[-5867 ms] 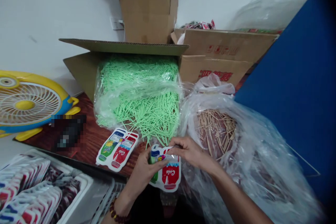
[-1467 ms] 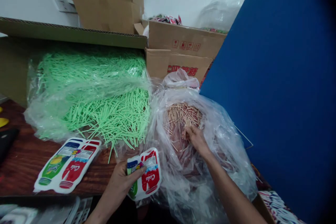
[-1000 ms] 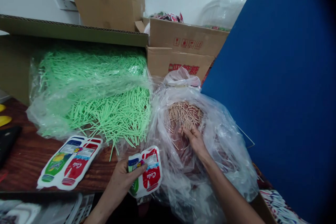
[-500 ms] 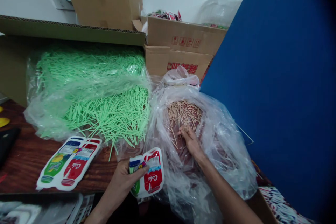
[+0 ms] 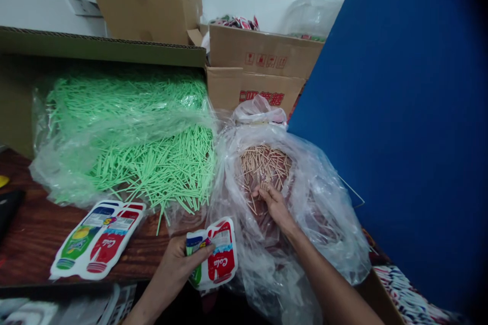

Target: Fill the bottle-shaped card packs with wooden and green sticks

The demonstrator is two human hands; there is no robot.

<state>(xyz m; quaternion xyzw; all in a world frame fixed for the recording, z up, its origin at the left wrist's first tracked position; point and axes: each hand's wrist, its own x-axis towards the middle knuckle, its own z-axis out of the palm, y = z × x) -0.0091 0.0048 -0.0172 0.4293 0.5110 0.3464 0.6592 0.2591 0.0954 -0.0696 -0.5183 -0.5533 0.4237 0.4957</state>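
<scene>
My left hand (image 5: 173,264) grips a bottle-shaped printed pouch (image 5: 224,259), red cola on one half and green on the other, thumb across its front. Over the open clear plastic bag (image 5: 316,177), my right hand (image 5: 277,209) is closed, fingertips pinching a small bunch of thin brown sticks. More loose brown sticks (image 5: 267,157) lie inside that bag, just beyond the fingers. Left of it, a heap of thin green sticks (image 5: 179,162) spills from a clear bag. Flat on the table are more printed pouches (image 5: 110,244), overlapping one another.
A cardboard box (image 5: 114,43) stands behind the green sticks. Another carton (image 5: 263,73) with red lettering is behind the brown ones. A large blue panel (image 5: 392,111) borders the right side. Striped items (image 5: 407,289) show at lower right. The wooden table (image 5: 26,213) has a dark object on its left.
The whole scene has slid slightly left in view. Both hands keep nearly the same pose, the left on the pouch and the right at the brown sticks.
</scene>
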